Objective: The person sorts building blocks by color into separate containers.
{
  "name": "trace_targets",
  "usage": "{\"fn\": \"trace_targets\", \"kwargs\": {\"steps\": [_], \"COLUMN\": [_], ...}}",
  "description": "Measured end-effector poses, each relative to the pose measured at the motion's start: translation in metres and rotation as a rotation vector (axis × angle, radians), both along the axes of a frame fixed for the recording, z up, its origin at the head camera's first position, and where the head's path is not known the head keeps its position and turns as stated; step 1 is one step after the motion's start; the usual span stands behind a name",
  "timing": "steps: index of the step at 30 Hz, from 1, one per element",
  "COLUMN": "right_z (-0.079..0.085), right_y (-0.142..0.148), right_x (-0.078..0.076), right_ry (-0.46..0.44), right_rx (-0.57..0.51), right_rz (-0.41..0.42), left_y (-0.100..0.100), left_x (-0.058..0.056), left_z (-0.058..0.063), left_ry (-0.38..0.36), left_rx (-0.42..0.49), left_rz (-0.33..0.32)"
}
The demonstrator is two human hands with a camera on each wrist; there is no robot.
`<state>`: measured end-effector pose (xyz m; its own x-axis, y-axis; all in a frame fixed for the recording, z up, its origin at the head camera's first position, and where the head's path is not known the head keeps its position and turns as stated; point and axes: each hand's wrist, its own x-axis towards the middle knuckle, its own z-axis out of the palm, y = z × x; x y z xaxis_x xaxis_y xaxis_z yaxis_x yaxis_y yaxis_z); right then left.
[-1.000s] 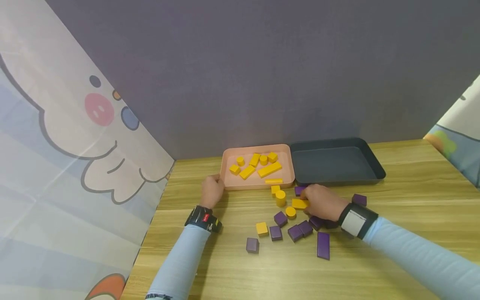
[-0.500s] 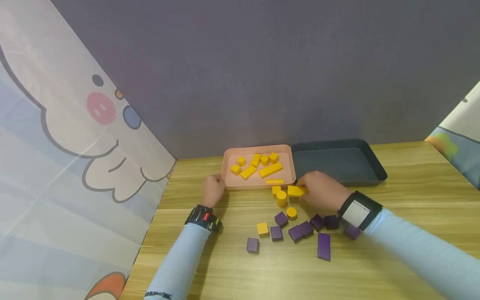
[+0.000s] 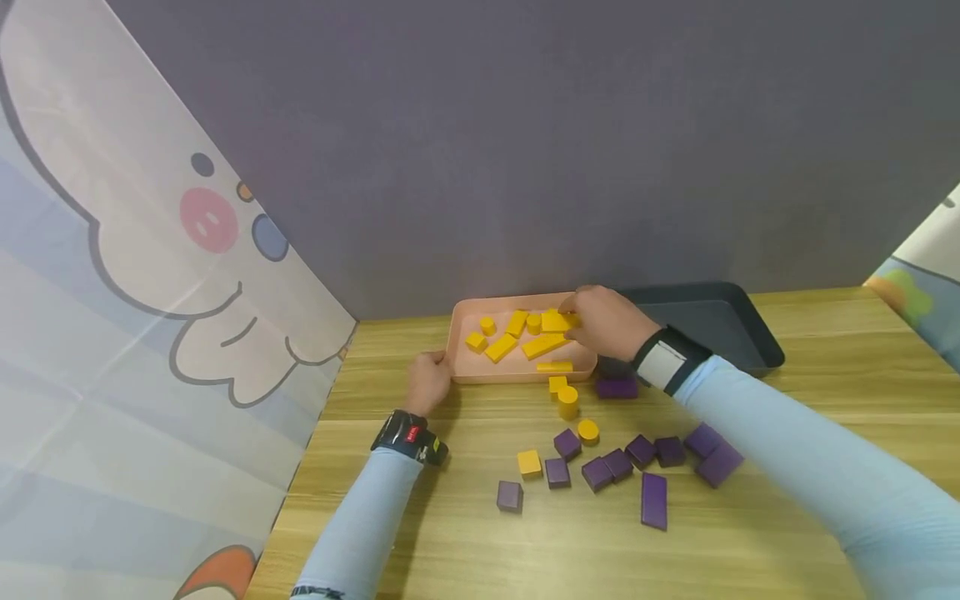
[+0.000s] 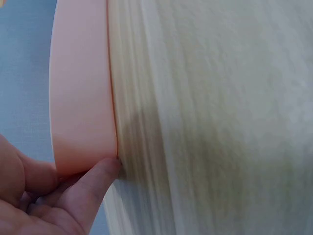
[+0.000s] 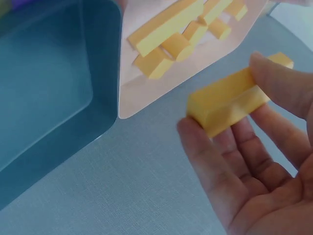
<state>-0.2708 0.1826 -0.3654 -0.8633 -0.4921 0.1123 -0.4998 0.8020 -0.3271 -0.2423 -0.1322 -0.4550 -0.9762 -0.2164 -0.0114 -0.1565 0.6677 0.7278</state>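
My left hand [image 3: 429,383] holds the front left corner of a shallow pink tray [image 3: 480,368]; in the left wrist view its fingertips grip the tray's end wall [image 4: 83,98]. Thumb and fingers of my right hand [image 3: 609,323] pinch a yellow rectangular block [image 5: 234,100] above the right part of that tray. Several yellow pieces lie inside the tray, among them a long bar [image 5: 166,27] and small cylinders. A dark tray [image 3: 716,325] stands directly to the right, partly hidden by my right hand and wrist.
On the wooden table in front of the trays lie a yellow cube [image 3: 528,463], a yellow cylinder [image 3: 567,402] and a yellow disc [image 3: 588,431]. Several purple blocks are spread around them, including a flat one [image 3: 654,501]. A grey panel [image 3: 525,167] rises behind the trays.
My right hand has lifted the yellow block off the table and carried it up and left over the pink tray. The left hand stays at the tray's corner.
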Motion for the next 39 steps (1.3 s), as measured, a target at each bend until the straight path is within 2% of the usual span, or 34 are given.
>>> {"fn": "trace_targets", "kwargs": {"steps": [2,5,9,13,20,24,28,39], "right_z": [0.0,-0.005,-0.018,-0.033,-0.05,-0.056,-0.058,-0.059], "right_y": [-0.005,-0.01,-0.014,-0.014,-0.015,-0.019,-0.022,-0.023], "right_x": [-0.007,-0.015,-0.021,-0.024,-0.03,-0.03,-0.028,-0.027], "right_ry": [-0.004,-0.039,-0.099,-0.135,-0.089,-0.066,-0.068,-0.027], "right_rx": [-0.003,0.0,0.05,0.09,0.123,0.12,0.144,0.198], "right_rz": [-0.012,-0.023,-0.031,-0.03,-0.015,0.021,0.064,0.103], "left_y": [-0.002,-0.005,-0.007,-0.005,-0.005,-0.006,-0.007,-0.008], "left_x": [-0.001,-0.002,-0.003,-0.006,-0.008,-0.007,-0.007,-0.01], "left_z": [0.0,0.001,0.003,0.004,0.003,0.001,0.0,-0.001], "left_ry": [0.006,-0.012,-0.073,-0.121,-0.139,-0.13,-0.128,-0.136], "left_rx": [0.01,0.072,0.193,0.258,0.295,0.301,0.301,0.321], "left_rz": [-0.002,-0.002,0.007,0.027,0.048,0.048,0.049,0.057]}}
